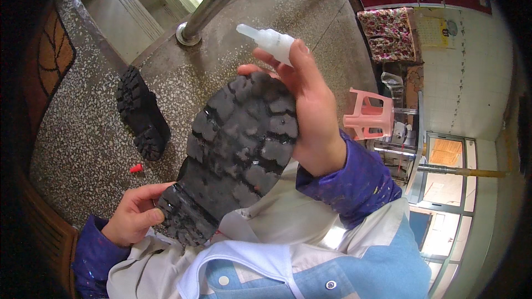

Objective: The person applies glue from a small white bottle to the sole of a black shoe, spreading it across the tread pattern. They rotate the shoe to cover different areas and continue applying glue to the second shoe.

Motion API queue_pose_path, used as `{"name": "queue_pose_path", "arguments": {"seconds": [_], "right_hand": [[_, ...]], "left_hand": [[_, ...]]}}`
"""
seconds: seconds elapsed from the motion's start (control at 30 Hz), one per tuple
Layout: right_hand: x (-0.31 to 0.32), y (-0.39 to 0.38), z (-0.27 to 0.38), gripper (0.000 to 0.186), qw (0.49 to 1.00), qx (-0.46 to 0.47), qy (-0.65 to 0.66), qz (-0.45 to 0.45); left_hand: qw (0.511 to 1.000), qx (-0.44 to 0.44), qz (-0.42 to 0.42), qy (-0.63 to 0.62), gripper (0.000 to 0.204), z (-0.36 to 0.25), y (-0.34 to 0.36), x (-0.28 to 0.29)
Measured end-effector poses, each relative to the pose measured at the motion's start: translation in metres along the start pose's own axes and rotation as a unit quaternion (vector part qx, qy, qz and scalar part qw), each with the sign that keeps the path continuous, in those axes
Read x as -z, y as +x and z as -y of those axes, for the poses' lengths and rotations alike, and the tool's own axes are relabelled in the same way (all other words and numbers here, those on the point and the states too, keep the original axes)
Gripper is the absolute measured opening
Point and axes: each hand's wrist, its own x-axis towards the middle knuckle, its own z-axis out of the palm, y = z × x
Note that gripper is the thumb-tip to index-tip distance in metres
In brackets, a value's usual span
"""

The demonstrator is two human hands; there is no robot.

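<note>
A black shoe (238, 138) is held sole up in front of me, its chunky lugged tread glistening wet in places. My left hand (136, 213) grips it by the heel, thumb on the edge of the sole. At the toe end, my right hand (313, 108) supports the shoe's side. Between thumb and fingers the same hand also pinches a small white squeeze bottle (272, 43), its uncapped nozzle pointing up and left. The shoe's upper is hidden beneath the sole. A small red cap (136, 168) lies on the floor, near a second black shoe (141, 113) resting sole up.
Speckled stone floor (83, 149) spreads ahead and left, with a brown patterned mat (55, 55) at its edge. Beyond stand a metal railing post (191, 30) and steps (124, 11). A pink plastic stool (370, 115) and a cluttered table (413, 133) are at the right.
</note>
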Motion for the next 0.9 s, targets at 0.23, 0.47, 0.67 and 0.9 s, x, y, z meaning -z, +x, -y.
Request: {"name": "queue_pose_path", "arguments": {"seconds": [0.23,0.47,0.67,0.9], "right_hand": [[-0.002,0.0,-0.003,0.03,0.999,0.004,0.034,-0.018],[-0.004,0.0,-0.003,0.024,0.998,-0.005,0.024,-0.066],[0.001,0.001,-0.011,0.033,0.998,0.021,0.015,-0.065],[-0.012,-0.001,-0.01,0.023,0.998,0.027,0.012,-0.06]], "left_hand": [[1.0,-0.002,0.01,0.002,0.063,0.001,0.002,0.001],[0.997,0.055,-0.015,-0.045,0.053,0.003,0.003,0.006],[0.986,0.085,0.006,-0.146,0.05,0.005,0.007,0.005],[0.982,0.071,0.011,-0.176,0.052,0.011,0.009,0.008]]}}
